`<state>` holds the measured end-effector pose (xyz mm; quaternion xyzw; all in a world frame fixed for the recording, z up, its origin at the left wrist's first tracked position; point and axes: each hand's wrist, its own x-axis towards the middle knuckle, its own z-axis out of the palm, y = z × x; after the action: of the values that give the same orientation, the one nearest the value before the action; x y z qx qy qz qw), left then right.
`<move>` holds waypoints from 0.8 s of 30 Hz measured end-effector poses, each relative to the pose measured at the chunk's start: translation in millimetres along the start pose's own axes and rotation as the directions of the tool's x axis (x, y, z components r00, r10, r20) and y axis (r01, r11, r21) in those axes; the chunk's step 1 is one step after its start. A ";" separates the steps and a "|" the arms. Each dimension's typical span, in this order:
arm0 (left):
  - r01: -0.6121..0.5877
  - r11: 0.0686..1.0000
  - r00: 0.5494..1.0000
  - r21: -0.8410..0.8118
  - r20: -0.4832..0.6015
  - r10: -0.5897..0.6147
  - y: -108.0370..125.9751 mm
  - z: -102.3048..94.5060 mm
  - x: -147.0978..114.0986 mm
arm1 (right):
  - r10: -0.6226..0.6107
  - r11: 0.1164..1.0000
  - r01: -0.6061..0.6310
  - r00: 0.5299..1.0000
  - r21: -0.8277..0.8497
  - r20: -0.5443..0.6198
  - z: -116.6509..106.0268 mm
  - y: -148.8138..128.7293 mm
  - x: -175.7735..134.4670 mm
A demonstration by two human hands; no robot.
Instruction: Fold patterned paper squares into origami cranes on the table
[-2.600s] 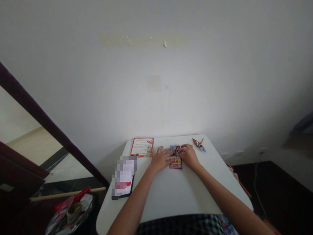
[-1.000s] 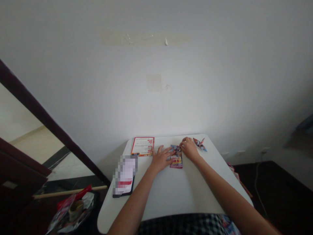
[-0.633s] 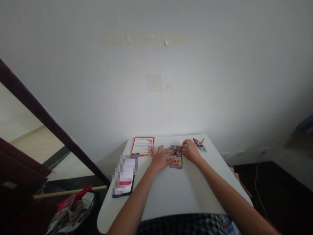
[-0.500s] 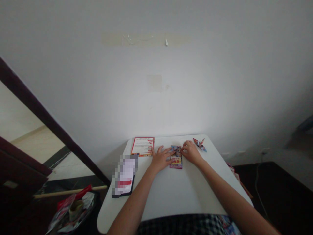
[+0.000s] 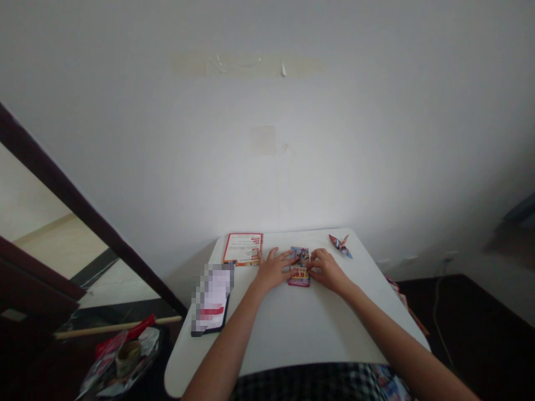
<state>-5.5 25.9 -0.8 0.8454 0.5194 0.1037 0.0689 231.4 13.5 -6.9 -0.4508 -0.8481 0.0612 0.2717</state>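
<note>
A small colourful printed paper, apparently folded into a narrow upright strip, lies on the white table. My left hand rests flat with spread fingers, their tips pressing on the paper's left side. Curled at the right edge of the same paper are the fingers of my right hand, pinching it. Part of the print is covered by fingertips. Beyond my right hand sits a folded paper crane.
A red-edged printed sheet lies at the table's back left, with a phone, its screen blurred, nearer me. A bag-lined bin stands on the floor to the left. The wall rises behind the table.
My right hand has slid slightly down along the paper's right edge, towards me. My left hand stays spread on the paper. The whole view has shifted a little.
</note>
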 end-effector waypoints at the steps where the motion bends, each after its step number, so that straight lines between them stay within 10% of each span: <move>1: 0.000 1.000 1.000 -0.001 -0.004 0.000 0.0 0.3 0.0 | -0.001 1.000 0.001 1.000 0.003 -0.001 -0.1 -1.6 -2.4; 24: -0.007 1.000 0.999 -0.011 -0.048 0.007 3.1 -0.3 -3.6 | -0.047 0.999 0.045 0.997 0.023 0.065 -10.3 -22.8 -27.9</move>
<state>-4.5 21.3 -0.2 0.8440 0.5174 0.1274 0.0609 232.5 -23.5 -1.6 -0.4259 -0.8659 0.0789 0.2501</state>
